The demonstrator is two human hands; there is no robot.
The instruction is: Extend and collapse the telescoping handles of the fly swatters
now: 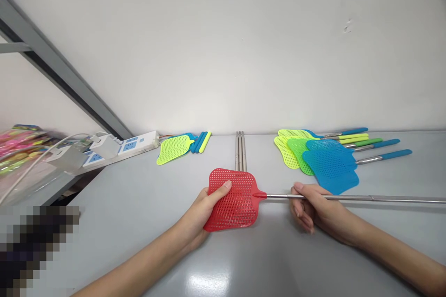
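A red fly swatter (pixel 235 202) lies sideways in front of me, its mesh head at the left and its long extended metal rod (pixel 348 197) running out of view at the right. With the thumb on top of the mesh, my left hand (pixel 205 209) grips the head's left edge; the other fingers are hidden beneath. My right hand (pixel 313 206) has the rod between thumb and fingers, a little right of the head's neck. Behind the red head stand out several bare metal rods (pixel 240 151), side by side on the grey table (pixel 139 222).
Finished-looking blue, green and yellow fly swatters (pixel 331 164) overlap at the back right. Loose yellow and blue swatter heads (pixel 174 148) and grips (pixel 205 142) lie at the back left, beside a white power strip (pixel 139 144). Bagged colourful items (pixel 21 153) sit far left.
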